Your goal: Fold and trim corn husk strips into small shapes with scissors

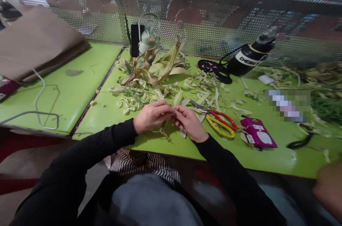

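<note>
My left hand [151,115] and my right hand [189,122] meet over the near part of the green table [107,112], fingertips pinched together on a thin strip of corn husk [175,110]. A frayed piece hangs below them. Behind the hands lies a pile of dried corn husks [157,67] with several cut shreds [133,99] around it. Scissors with red and yellow handles [220,122] lie just right of my right hand.
A magenta phone-like case [258,133] sits right of the scissors. A black bottle [247,58] and a pale green kettle-shaped bottle [149,37] stand by the perforated metal screen. Brown paper [37,41] and a white wire [42,105] lie on the left table. Another person's hand [330,187] shows at bottom right.
</note>
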The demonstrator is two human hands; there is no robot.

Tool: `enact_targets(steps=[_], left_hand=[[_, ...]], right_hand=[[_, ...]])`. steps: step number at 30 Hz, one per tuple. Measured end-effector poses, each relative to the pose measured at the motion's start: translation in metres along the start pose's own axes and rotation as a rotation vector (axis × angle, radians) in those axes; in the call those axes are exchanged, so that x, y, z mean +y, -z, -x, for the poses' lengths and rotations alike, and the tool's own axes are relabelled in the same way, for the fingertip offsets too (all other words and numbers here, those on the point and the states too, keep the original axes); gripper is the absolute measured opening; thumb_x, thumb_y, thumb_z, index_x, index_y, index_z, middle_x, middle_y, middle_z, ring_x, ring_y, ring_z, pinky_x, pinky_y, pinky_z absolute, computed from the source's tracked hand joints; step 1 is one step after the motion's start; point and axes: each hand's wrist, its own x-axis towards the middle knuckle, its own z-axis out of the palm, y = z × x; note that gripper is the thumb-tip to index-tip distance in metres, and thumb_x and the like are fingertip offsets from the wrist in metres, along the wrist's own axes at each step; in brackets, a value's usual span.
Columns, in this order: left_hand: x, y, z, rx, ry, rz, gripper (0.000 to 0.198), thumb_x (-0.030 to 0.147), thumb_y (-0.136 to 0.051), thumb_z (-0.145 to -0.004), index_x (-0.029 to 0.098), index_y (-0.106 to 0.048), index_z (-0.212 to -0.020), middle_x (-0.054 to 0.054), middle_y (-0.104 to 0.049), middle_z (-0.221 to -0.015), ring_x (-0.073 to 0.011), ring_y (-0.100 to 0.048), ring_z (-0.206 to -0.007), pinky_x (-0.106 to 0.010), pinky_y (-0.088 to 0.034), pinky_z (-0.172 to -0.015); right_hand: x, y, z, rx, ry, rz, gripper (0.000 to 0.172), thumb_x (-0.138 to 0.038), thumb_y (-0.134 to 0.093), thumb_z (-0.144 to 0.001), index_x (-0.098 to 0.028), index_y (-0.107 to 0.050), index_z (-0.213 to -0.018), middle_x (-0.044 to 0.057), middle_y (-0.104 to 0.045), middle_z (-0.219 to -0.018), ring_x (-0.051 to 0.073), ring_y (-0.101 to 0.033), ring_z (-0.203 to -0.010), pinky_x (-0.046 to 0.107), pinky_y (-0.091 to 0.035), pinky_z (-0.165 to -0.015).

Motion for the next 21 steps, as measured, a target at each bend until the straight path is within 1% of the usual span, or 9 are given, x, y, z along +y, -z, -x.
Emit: enact_targets(steps=[1, 3, 7, 10, 12, 14, 16, 18, 21], left_hand=[[0.000, 0.001, -0.001, -0.003, 0.040, 0.035, 0.015, 0.025, -0.054, -0.096, 0.016, -0.066, -0.095, -0.005, -0.066, -0.087, -0.0129, -0.059, -0.079, -0.027, -0.051, -0.073], [0.002, 0.002, -0.003, -0.006, 0.185, 0.162, 0.011, 0.023, -0.055, -0.095, 0.015, -0.062, -0.092, -0.003, -0.063, -0.084, -0.0118, -0.057, -0.077, -0.026, -0.049, -0.072], [0.008, 0.005, -0.008, 0.036, 0.547, 0.644, 0.010, 0.026, -0.053, -0.096, 0.017, -0.054, -0.092, 0.001, -0.055, -0.080, -0.0083, -0.051, -0.067, -0.021, -0.046, -0.065], [0.011, 0.009, -0.012, 0.129, 0.719, 0.965, 0.012, 0.027, -0.056, -0.095, 0.017, -0.053, -0.089, 0.001, -0.055, -0.082, -0.0060, -0.050, -0.065, -0.017, -0.043, -0.060], [0.012, 0.013, -0.015, 0.201, 0.816, 1.133, 0.014, 0.024, -0.058, -0.093, 0.017, -0.050, -0.084, 0.000, -0.056, -0.084, -0.0046, -0.047, -0.061, -0.015, -0.038, -0.052], [0.011, 0.017, -0.018, 0.256, 0.888, 1.242, 0.015, 0.021, -0.059, -0.091, 0.017, -0.048, -0.082, 0.003, -0.052, -0.077, -0.0037, -0.041, -0.054, -0.014, -0.031, -0.045], [0.009, 0.022, -0.019, 0.264, 0.908, 1.264, 0.014, 0.021, -0.061, -0.089, 0.017, -0.049, -0.082, 0.005, -0.045, -0.069, -0.0032, -0.036, -0.050, -0.013, -0.027, -0.043], [0.005, 0.026, -0.019, 0.221, 0.889, 1.233, 0.013, 0.021, -0.062, -0.089, 0.017, -0.050, -0.084, 0.006, -0.043, -0.067, -0.0029, -0.036, -0.049, -0.012, -0.028, -0.044], [-0.003, 0.029, -0.017, 0.148, 0.877, 1.141, 0.015, 0.026, -0.063, -0.089, 0.017, -0.051, -0.086, 0.006, -0.045, -0.066, -0.0031, -0.037, -0.048, -0.014, -0.027, -0.043]], right_hand=[[-0.001, 0.000, 0.000, -0.008, -0.007, -0.011, 0.042, -0.056, -0.073, -0.073, -0.019, -0.062, -0.088, -0.005, -0.057, -0.061, 0.006, -0.042, -0.048, 0.020, -0.028, -0.043], [-0.003, 0.001, 0.000, -0.017, -0.013, -0.025, 0.041, -0.054, -0.074, -0.074, -0.019, -0.062, -0.090, -0.004, -0.059, -0.064, 0.006, -0.044, -0.049, 0.020, -0.030, -0.045], [-0.007, 0.005, 0.002, -0.035, 0.043, 0.019, 0.038, -0.049, -0.072, -0.077, -0.019, -0.063, -0.098, -0.004, -0.057, -0.067, 0.007, -0.044, -0.051, 0.022, -0.032, -0.048], [-0.009, 0.008, 0.003, -0.027, 0.133, 0.120, 0.033, -0.046, -0.069, -0.081, -0.019, -0.064, -0.100, -0.004, -0.053, -0.068, 0.008, -0.042, -0.054, 0.024, -0.032, -0.051], [-0.010, 0.010, 0.004, 0.013, 0.202, 0.223, 0.027, -0.044, -0.067, -0.082, -0.019, -0.065, -0.093, -0.003, -0.053, -0.069, 0.010, -0.043, -0.057, 0.025, -0.033, -0.054], [-0.012, 0.012, 0.005, 0.038, 0.252, 0.331, 0.023, -0.042, -0.066, -0.084, -0.019, -0.064, -0.085, -0.003, -0.053, -0.068, 0.010, -0.041, -0.057, 0.026, -0.031, -0.055], [-0.014, 0.014, 0.007, 0.022, 0.289, 0.415, 0.022, -0.040, -0.063, -0.086, -0.019, -0.063, -0.080, -0.004, -0.050, -0.064, 0.010, -0.038, -0.055, 0.027, -0.029, -0.054], [-0.016, 0.017, 0.009, -0.001, 0.327, 0.462, 0.020, -0.038, -0.062, -0.088, -0.020, -0.064, -0.078, -0.004, -0.048, -0.062, 0.010, -0.037, -0.054, 0.027, -0.028, -0.054], [-0.017, 0.022, 0.009, -0.013, 0.356, 0.477, 0.020, -0.036, -0.061, -0.088, -0.020, -0.064, -0.077, -0.005, -0.047, -0.060, 0.010, -0.036, -0.053, 0.027, -0.029, -0.054]])
